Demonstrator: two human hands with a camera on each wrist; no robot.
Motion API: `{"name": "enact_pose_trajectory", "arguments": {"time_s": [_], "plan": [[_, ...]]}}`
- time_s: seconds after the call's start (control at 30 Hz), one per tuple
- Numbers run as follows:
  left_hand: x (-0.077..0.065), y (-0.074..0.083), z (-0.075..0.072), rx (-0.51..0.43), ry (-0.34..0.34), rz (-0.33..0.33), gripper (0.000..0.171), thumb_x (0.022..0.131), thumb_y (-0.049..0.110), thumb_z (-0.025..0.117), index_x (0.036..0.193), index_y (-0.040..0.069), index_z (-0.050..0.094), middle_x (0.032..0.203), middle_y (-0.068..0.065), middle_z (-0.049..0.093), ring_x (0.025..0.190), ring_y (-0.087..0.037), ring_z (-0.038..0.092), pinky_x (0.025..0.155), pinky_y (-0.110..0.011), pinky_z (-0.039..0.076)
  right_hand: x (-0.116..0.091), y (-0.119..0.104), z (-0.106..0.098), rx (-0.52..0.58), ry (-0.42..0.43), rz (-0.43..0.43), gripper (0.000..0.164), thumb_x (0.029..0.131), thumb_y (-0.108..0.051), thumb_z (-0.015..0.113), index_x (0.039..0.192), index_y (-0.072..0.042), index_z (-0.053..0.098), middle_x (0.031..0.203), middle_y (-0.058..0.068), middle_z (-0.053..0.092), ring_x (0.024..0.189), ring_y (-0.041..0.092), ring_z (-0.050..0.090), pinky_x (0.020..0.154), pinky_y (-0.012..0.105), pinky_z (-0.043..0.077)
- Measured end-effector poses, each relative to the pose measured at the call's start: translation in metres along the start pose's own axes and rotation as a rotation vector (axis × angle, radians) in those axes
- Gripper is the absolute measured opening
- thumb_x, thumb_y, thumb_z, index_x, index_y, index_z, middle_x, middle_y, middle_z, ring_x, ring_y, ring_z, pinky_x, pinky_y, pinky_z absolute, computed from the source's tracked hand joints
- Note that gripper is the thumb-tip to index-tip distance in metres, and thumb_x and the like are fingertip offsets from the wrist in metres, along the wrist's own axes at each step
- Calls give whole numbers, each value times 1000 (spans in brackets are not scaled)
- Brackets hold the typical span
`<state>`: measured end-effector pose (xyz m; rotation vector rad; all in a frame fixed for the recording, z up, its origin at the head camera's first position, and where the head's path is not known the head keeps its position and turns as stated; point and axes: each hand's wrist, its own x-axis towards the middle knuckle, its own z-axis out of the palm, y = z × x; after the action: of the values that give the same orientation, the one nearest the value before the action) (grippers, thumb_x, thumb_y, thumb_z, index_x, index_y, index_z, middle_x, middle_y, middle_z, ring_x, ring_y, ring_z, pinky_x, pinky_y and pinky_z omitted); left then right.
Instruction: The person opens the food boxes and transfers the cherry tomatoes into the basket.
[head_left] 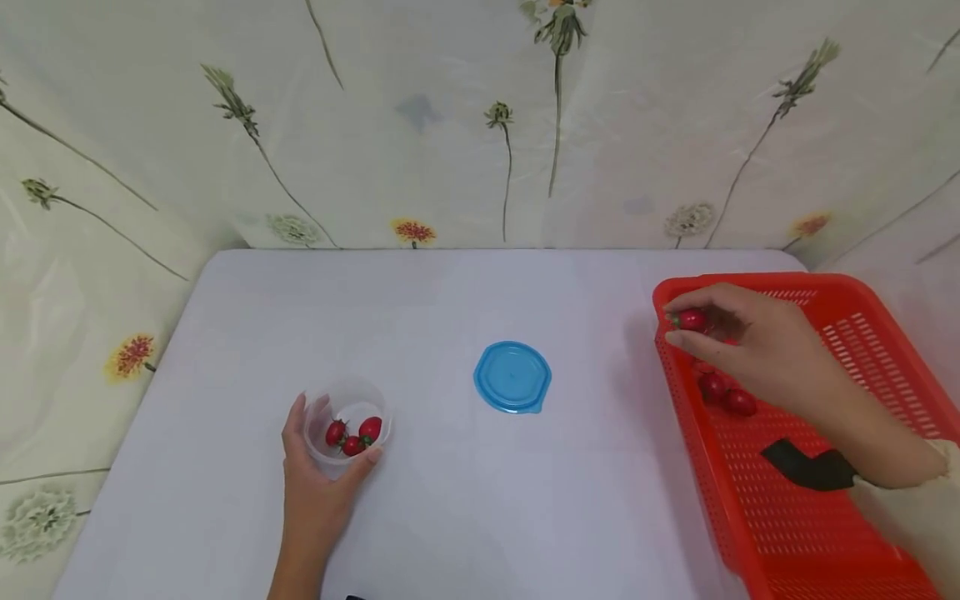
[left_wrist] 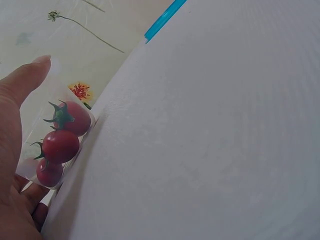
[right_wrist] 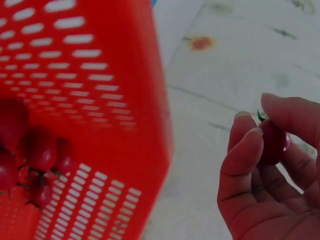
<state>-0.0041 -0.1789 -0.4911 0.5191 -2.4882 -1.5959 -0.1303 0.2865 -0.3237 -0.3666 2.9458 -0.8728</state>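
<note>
A clear round plastic tub (head_left: 348, 392) stands on the white table with three cherry tomatoes (head_left: 352, 446) inside. My left hand (head_left: 318, 492) grips the tub round its near side, thumb on the right and fingers on the left. In the left wrist view the tomatoes (left_wrist: 61, 146) show through the tub's wall. My right hand (head_left: 772, 354) pinches one red cherry tomato (head_left: 690, 320) with a green stem, above the left rim of the red basket (head_left: 701, 467). More cherry tomatoes (head_left: 727, 396) lie in the basket, partly hidden beneath that hand.
A blue plastic lid (head_left: 513, 377) lies flat mid-table, between the tub and the basket. The perforated basket takes up the table's right side, its raised rim facing the lid. Flower-patterned cloth (head_left: 450, 125) hangs behind the table. A black strap (head_left: 810, 467) shows by the right wrist.
</note>
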Motion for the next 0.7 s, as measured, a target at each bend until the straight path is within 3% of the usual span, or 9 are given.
{"name": "enact_pose_trajectory", "arguments": {"time_s": [0.17, 0.43, 0.57, 0.7], "plan": [[1, 1, 1, 7, -2, -6, 114, 80, 32, 93, 166, 35, 18, 159, 13, 42, 150, -18, 32, 118, -68, 28, 0, 37, 0, -29, -6, 92, 38, 92, -21, 83, 127, -14, 70, 104, 7, 72, 93, 29, 66, 67, 14, 51], [1, 0, 1, 8, -4, -6, 114, 79, 33, 94, 166, 34, 19, 159, 13, 42, 149, -17, 33, 118, -68, 29, -1, 83, 25, -19, -189, 133, 37, 95, -19, 79, 129, -8, 68, 103, 11, 71, 81, 25, 68, 62, 32, 61], [1, 1, 2, 9, -4, -5, 114, 79, 33, 93, 166, 34, 18, 159, 12, 42, 149, -18, 33, 117, -69, 29, -1, 93, 33, -96, -195, 79, 36, 93, -15, 80, 127, -5, 70, 103, 11, 70, 82, 23, 65, 64, 33, 59], [1, 2, 1, 17, -1, -5, 115, 80, 33, 93, 166, 33, 18, 160, 11, 42, 150, -18, 33, 117, -69, 30, -1, 98, 37, -159, -196, 18, 34, 91, -14, 82, 123, -4, 73, 106, 10, 70, 89, 26, 63, 73, 42, 59]]}}
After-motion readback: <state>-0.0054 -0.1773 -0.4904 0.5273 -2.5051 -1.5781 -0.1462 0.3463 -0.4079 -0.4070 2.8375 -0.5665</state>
